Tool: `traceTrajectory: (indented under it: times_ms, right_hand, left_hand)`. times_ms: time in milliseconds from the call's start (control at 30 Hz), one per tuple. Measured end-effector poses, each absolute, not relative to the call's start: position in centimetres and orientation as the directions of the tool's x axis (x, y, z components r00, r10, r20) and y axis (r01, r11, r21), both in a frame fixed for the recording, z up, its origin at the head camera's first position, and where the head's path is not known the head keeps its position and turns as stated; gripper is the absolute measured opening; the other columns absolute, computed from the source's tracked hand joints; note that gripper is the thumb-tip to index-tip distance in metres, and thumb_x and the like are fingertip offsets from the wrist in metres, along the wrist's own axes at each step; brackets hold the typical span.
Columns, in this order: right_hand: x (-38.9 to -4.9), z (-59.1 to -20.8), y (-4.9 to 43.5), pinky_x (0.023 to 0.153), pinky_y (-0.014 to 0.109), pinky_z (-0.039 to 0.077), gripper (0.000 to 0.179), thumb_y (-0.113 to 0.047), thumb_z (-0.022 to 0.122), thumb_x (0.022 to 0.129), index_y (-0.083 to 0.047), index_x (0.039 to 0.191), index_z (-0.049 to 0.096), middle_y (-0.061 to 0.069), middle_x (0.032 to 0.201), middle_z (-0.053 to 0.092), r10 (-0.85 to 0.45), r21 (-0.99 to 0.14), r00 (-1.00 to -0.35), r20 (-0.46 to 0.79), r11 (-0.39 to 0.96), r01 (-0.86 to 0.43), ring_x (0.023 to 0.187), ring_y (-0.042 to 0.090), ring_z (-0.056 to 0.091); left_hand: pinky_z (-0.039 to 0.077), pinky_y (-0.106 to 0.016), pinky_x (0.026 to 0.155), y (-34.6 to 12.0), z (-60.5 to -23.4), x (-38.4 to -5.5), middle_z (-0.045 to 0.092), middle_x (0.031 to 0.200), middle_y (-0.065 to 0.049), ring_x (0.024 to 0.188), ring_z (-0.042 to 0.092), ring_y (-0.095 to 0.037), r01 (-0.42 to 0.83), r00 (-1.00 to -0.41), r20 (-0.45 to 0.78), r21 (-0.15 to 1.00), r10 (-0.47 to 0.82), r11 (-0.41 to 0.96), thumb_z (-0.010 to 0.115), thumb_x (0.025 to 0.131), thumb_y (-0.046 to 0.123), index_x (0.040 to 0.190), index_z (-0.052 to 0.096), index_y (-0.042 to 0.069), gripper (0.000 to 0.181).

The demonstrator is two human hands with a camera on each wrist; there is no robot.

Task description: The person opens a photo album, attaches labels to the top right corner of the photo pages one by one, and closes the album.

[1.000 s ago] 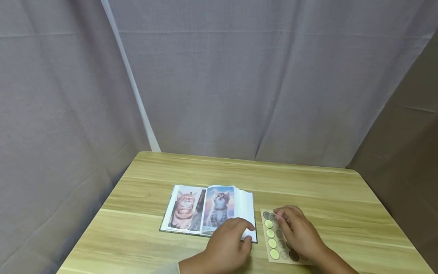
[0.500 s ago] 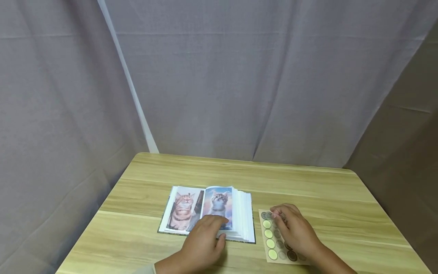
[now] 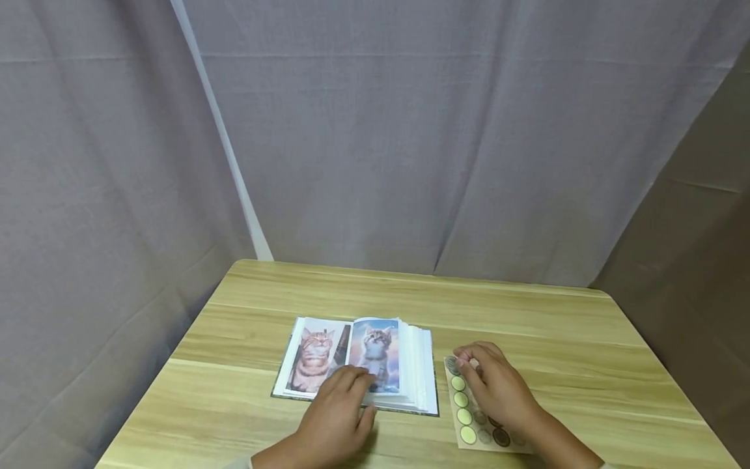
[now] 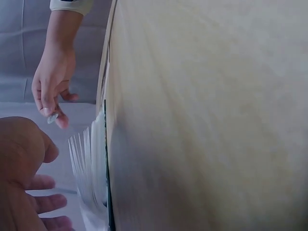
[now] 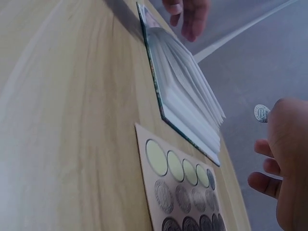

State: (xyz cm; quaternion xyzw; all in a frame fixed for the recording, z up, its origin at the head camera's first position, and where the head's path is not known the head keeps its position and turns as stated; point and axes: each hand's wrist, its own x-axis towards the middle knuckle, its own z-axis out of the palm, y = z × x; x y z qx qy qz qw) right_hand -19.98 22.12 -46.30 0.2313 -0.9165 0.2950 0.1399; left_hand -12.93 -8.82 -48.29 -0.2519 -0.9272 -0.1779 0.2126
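Observation:
A small photo album (image 3: 416, 371) lies spread on the table, with a tabby cat picture (image 3: 316, 358) on its left page and a grey kitten picture (image 3: 375, 348) on its right. My left hand (image 3: 336, 417) is over the album's lower middle, fingers loosely bent and holding nothing. To the right of the album, my right hand (image 3: 500, 391) pinches a round sticker (image 5: 262, 113) with greyish print between thumb and finger. Below that hand is a tan sticker sheet (image 3: 477, 445) with rows of circles; its left column shows yellow-green rounds, and the hand covers part of it.
The wood-grain table (image 3: 234, 312) has a rounded back edge. Grey curtains (image 3: 351, 143) hang behind it and at the sides. A narrow strip of tabletop separates the album from the sticker sheet.
My left hand has moved left, from the album's right edge to its lower middle. The right hand has shifted slightly up and left, and the sticker shows at its fingertips.

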Motion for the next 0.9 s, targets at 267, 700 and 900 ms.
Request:
traceTrajectory:
  times_ms: [267,700,900]
  right_hand:
    - [-20.7,-45.8,20.8,0.074,0.033,0.055,0.013,-0.023,0.062,0.104,-0.026,0.092,0.058,0.0,0.123,0.065,-0.378,-0.467,-0.843,0.382,0.708,-0.529,0.111,0.017,0.058]
    - [-21.5,-45.5,19.2,0.074,0.033,0.053,0.014,-0.026,0.059,0.106,-0.023,0.093,0.06,0.0,0.126,0.066,-0.419,-0.477,-0.834,0.358,0.686,-0.55,0.116,0.017,0.056]
    - [-21.7,-45.4,18.5,0.075,0.034,0.053,0.014,-0.026,0.059,0.106,-0.026,0.092,0.058,-0.004,0.124,0.066,-0.429,-0.476,-0.831,0.353,0.683,-0.554,0.107,0.013,0.058]
  left_hand:
    - [0.05,-0.05,0.098,-8.7,-48.4,-12.3,0.062,0.132,-0.011,0.123,0.057,-0.029,0.48,-0.858,0.334,0.249,0.391,0.841,0.069,0.095,0.029,0.131,0.066,0.003,0.045]
    - [0.047,-0.056,0.103,-8.9,-48.5,-11.9,0.052,0.148,-0.012,0.133,0.05,-0.036,0.465,-0.884,0.168,0.205,0.437,0.861,0.064,0.097,0.04,0.144,0.058,0.006,0.058]
    - [0.044,-0.059,0.105,-9.0,-47.8,-11.9,0.043,0.158,-0.011,0.144,0.04,-0.037,0.442,-0.893,0.028,0.247,0.449,0.862,0.062,0.098,0.047,0.153,0.048,0.009,0.068]
